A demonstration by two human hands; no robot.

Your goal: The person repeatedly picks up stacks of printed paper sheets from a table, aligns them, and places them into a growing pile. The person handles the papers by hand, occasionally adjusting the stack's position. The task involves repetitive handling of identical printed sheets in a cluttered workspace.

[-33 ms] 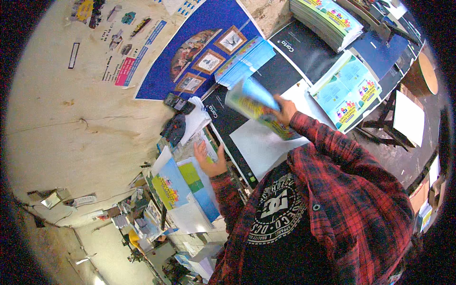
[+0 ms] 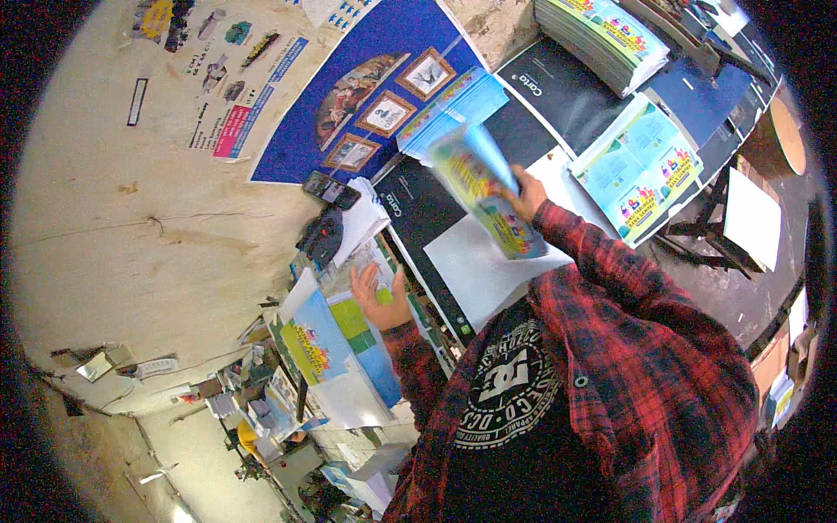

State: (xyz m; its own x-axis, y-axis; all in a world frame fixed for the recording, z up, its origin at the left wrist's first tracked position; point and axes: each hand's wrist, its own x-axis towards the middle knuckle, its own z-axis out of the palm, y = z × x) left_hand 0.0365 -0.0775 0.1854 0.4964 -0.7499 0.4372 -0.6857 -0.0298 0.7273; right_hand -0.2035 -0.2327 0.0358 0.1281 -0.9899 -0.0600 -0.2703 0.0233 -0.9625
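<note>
Gripping a colorful printed bundle [image 2: 490,207] by its right-hand edge, clasping it in the right hand [image 2: 525,193] above a white sheet [image 2: 484,275] and black surface [image 2: 520,132]. Slanting its long axis from far left to near right, extending it leftward from the grip, between both hands but nearer the right; blurring too much to tell bound from loose. Holding the left hand [image 2: 380,301] well apart at lower left, spreading its fingers, grasping nothing visible.

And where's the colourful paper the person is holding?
In the head view, the colourful paper is just right of centre, in the right hand, between the light-blue stack and the white sheet.
</note>
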